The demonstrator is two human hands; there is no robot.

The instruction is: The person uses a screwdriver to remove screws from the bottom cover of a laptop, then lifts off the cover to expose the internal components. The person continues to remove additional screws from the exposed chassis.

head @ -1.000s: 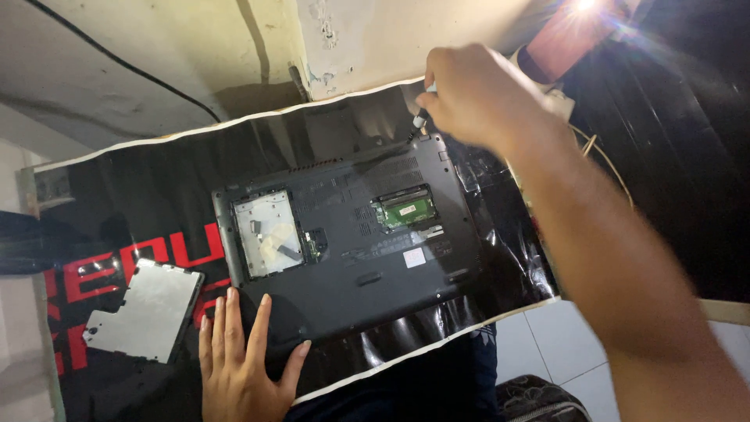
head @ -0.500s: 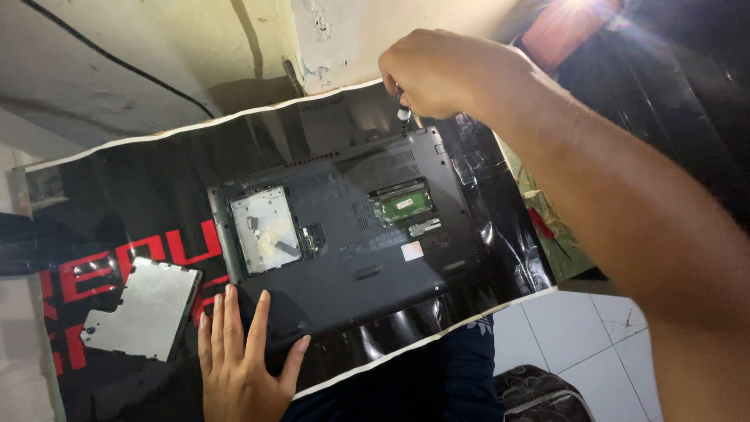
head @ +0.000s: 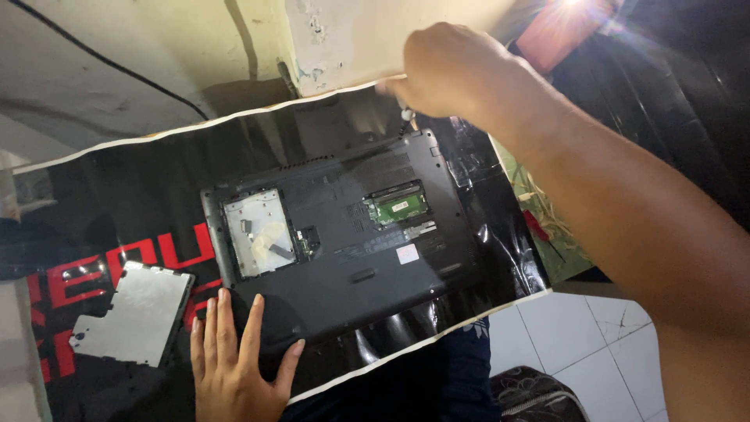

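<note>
- 1 view only, head-worn cam, so no second view to overlap with.
- Looks steeply down from above the person onto a black mat (head: 141, 195), close range.
- Frame is rolled: mat's edges run diagonal; far edge meets the wall (head: 156, 47), near edge overhangs tiled floor (head: 578, 328).
- Upside-down laptop (head: 344, 234) sits mid-frame; both forearms enter from the bottom and right.
- Glare at top right.

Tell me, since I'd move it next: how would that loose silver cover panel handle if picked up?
The silver cover panel looks thin and flat, so probably light and slightly bendy. Lying flush on the glossy black mat, it may slide and be awkward to lift by its edge.
</note>
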